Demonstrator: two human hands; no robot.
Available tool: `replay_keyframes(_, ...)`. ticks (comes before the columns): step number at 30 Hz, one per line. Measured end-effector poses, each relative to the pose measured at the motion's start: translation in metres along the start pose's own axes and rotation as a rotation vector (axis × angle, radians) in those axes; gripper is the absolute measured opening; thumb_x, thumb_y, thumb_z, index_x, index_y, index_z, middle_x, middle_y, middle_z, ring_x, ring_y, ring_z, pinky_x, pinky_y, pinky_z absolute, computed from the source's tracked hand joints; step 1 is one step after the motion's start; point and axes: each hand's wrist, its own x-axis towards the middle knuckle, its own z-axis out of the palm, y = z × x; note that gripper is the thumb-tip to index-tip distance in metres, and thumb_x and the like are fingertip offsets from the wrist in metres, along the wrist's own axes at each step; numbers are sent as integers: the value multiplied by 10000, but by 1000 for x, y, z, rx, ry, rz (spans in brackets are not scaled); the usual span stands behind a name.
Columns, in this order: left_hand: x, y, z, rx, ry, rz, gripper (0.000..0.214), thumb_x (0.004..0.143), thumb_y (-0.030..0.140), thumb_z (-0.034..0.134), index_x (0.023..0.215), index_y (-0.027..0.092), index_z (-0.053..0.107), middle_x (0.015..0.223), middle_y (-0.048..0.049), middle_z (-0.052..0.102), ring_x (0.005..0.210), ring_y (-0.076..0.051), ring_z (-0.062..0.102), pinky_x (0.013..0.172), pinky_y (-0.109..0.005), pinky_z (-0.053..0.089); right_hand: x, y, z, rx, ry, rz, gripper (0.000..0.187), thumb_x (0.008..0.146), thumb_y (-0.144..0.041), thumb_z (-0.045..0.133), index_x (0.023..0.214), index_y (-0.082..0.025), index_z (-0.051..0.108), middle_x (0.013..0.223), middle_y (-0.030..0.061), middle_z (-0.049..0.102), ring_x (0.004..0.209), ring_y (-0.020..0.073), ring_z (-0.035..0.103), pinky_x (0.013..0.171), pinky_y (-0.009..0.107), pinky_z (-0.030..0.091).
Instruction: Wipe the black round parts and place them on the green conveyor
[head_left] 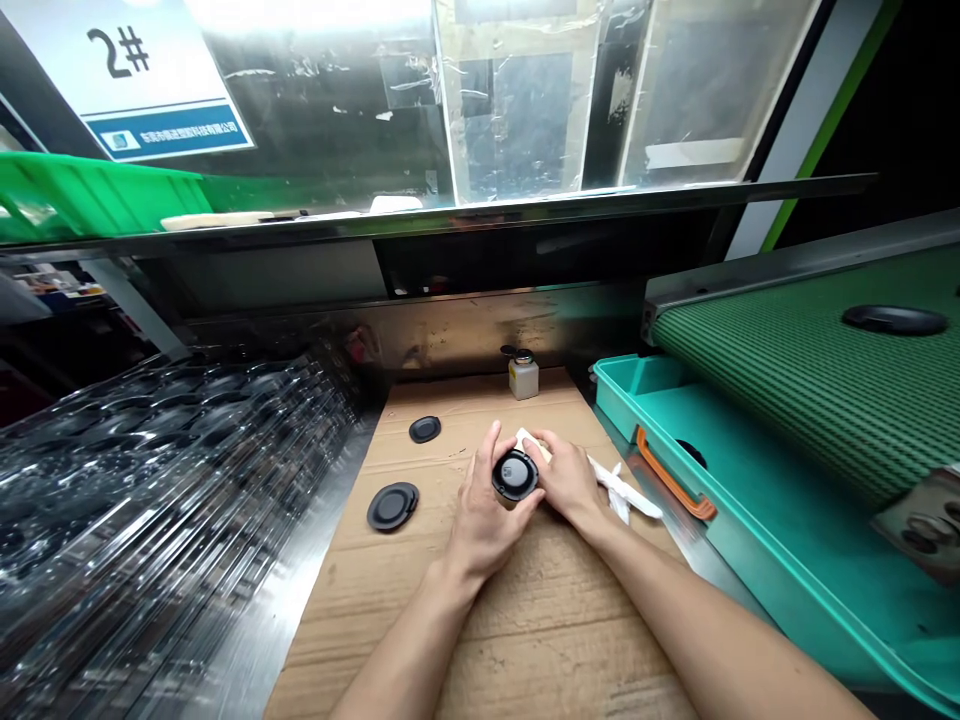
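I judge the black cap [515, 473] unfinished: left grip [484, 512] clasps it, right grip [568, 476] apparently a white pad [531, 443].

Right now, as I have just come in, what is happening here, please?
A person's left hand holds a black disc over the cardboard. The right hand holds a white piece beside the disc's rim. Two other discs lie on the cardboard, to the left; a small bottle stands near its far end.
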Motion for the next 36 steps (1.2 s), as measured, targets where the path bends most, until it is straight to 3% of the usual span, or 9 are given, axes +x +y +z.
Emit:
replay_keyframes(4, 2, -7, -9, 220, -71, 103, 738, 614, 104, 785, 1289, 260, 530, 1239, -88, 602, 1240, -257, 467, 1105, -341, 254, 0, 0, 0, 2, -8, -4, 369, 919, -493, 412, 1136, -286, 627, 1011, 36, 704, 977, 220, 642, 798, 298, 445)
replay_keyframes(9, 10, -23, -35, 438, -11, -54, 90, 712, 300, 735, 750, 249, 671, 793, -76, 652, 1032, -293, 565, 897, -320, 414, -1, 1, 1, -10, 9, -4, 369, 912, -497, 418, 1133, -289, 628, 1006, 35, 704, 978, 232, 639, 806, 311, 439)
replay_keyframes(12, 13, -30, -48, 566, 118, -62, 174, 655, 350, 777, 650, 246, 638, 787, -95, 596, 1154, -336, 470, 947, -343, 374, -2, 1, 2, -31, 4, 3, 379, 909, -501, 416, 1135, -287, 632, 998, 44, 706, 980, 242, 637, 804, 317, 437)
replay_keyframes(15, 11, -26, -50, 781, 117, -14, 241, 690, 431, 731, 808, 232, 662, 1012, -125, 574, 1221, -347, 392, 1028, -407, 303, -3, 0, 2, -45, -5, 3, 381, 909, -499, 408, 1142, -292, 629, 1009, 40, 705, 974, 241, 638, 794, 313, 437)
replay_keyframes(22, -9, 15, -52, 1274, -395, -33, 501, 685, 336, 701, 1166, 234, 603, 1158, -100, 580, 1140, -302, 478, 997, -396, 370, -4, -3, -2, -75, -34, 11, 399, 905, -517, 403, 1152, -298, 627, 1002, 39, 706, 965, 247, 641, 771, 308, 429)
replay_keyframes(24, -13, 36, -67, 1299, -411, 3, 538, 693, 276, 672, 1221, 250, 572, 1181, -80, 581, 1148, -281, 480, 1014, -379, 359, -4, -3, -2, -82, -38, 13, 409, 908, -517, 395, 1157, -291, 628, 994, 43, 707, 948, 241, 644, 756, 299, 425)
replay_keyframes(29, -3, 85, -127, 1372, -230, -57, 736, 691, 164, 580, 1387, 303, 384, 1189, -44, 557, 1104, -238, 505, 1020, -399, 348, -5, -4, -1, -108, -41, 0, 417, 918, -516, 374, 1164, -295, 626, 985, 43, 707, 933, 233, 643, 731, 287, 413)
replay_keyframes(32, 12, 88, -150, 1397, -308, -171, 839, 607, 72, 542, 1398, 299, 374, 1194, -46, 555, 1093, -232, 517, 1010, -387, 358, -5, -3, -1, -122, -41, -1, 416, 920, -517, 365, 1168, -301, 620, 981, 44, 708, 925, 234, 645, 724, 290, 408)
replay_keyframes(36, 24, 77, -154, 1361, -451, -249, 873, 543, 52, 538, 1378, 281, 426, 1240, -53, 568, 1171, -248, 504, 1028, -358, 353, -5, -2, -1, -139, -36, -4, 413, 922, -514, 359, 1165, -299, 615, 978, 46, 711, 910, 232, 646, 726, 295, 402)
